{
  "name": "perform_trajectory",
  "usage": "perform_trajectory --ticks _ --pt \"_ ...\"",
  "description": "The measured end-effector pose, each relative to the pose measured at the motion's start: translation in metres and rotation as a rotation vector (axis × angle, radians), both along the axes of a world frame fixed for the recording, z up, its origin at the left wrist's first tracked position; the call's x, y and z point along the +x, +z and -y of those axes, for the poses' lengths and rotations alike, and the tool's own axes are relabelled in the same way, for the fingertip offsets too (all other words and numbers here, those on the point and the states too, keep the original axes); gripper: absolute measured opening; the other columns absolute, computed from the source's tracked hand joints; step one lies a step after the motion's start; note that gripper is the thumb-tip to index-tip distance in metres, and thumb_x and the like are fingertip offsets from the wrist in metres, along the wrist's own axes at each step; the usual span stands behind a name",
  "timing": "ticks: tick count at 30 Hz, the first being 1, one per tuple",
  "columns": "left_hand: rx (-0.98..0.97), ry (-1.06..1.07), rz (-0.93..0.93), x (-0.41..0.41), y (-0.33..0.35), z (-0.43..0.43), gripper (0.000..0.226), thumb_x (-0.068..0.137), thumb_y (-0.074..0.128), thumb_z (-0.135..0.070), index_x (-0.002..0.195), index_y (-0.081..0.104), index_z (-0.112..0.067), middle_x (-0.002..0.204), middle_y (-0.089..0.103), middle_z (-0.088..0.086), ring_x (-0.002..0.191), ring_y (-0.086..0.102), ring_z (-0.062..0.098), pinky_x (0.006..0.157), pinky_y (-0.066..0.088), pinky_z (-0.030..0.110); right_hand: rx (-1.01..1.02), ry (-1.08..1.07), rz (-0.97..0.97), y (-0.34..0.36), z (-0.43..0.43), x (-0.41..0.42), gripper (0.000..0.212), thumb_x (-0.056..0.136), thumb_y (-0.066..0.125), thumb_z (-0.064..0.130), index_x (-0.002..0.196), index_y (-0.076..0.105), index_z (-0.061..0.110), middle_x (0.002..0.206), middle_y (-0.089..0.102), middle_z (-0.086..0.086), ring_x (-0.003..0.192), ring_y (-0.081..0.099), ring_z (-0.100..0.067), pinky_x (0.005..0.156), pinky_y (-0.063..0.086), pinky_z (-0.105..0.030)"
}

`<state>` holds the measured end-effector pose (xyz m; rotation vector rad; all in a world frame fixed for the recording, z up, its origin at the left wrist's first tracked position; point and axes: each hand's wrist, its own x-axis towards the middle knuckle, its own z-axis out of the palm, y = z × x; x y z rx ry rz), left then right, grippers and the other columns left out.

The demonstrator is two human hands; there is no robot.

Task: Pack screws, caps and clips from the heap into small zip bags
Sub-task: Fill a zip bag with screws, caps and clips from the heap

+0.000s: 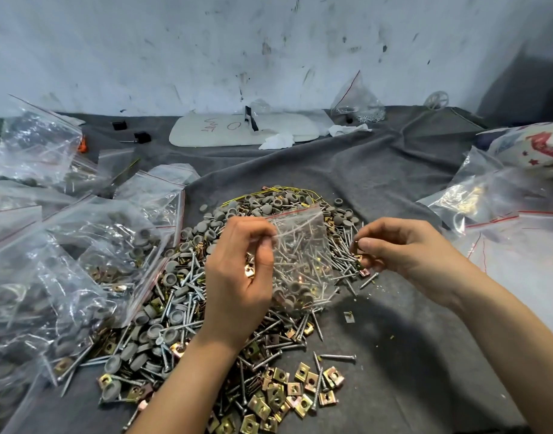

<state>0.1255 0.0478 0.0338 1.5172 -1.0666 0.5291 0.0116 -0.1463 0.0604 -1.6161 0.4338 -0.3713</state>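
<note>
Plastic zip bag [303,258] over heap [187,314], centre: limp, likely slippery, sagging with screws [300,242]. Left hand [237,277] pinches bag's left edge; best hold near seal. Right hand [394,249] pinches stiff clips [363,264].

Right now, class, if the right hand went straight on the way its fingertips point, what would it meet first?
Probably the small zip bag that the left hand holds up: the right hand, pinching a brass clip, points leftward at its side. Depth is unclear from one view.
</note>
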Motion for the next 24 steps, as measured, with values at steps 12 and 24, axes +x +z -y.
perform_trajectory --ticks 12,24 --pt "0.013 -0.045 -0.012 0.002 -0.003 0.002 0.038 0.087 0.047 -0.003 0.121 0.048 -0.018 0.105 0.054 0.001 0.092 0.059 0.008 0.084 0.048 0.010 -0.330 -0.180 -0.107 -0.008 0.006 0.006 0.017 0.084 0.064 -0.007 0.083 0.069 0.010 0.079 0.068 -0.014 0.062 0.068 -0.025 0.064 0.059 -0.032" --pt "0.010 -0.028 -0.043 0.005 -0.005 0.002 0.037 0.089 0.047 -0.004 0.123 0.048 -0.016 0.102 0.060 0.005 0.095 0.062 0.011 0.085 0.049 0.013 -0.470 0.056 -0.349 -0.013 0.034 -0.021 0.025 0.076 0.070 -0.011 0.074 0.072 0.013 0.078 0.074 -0.011 0.068 0.065 -0.012 0.071 0.051 -0.021"
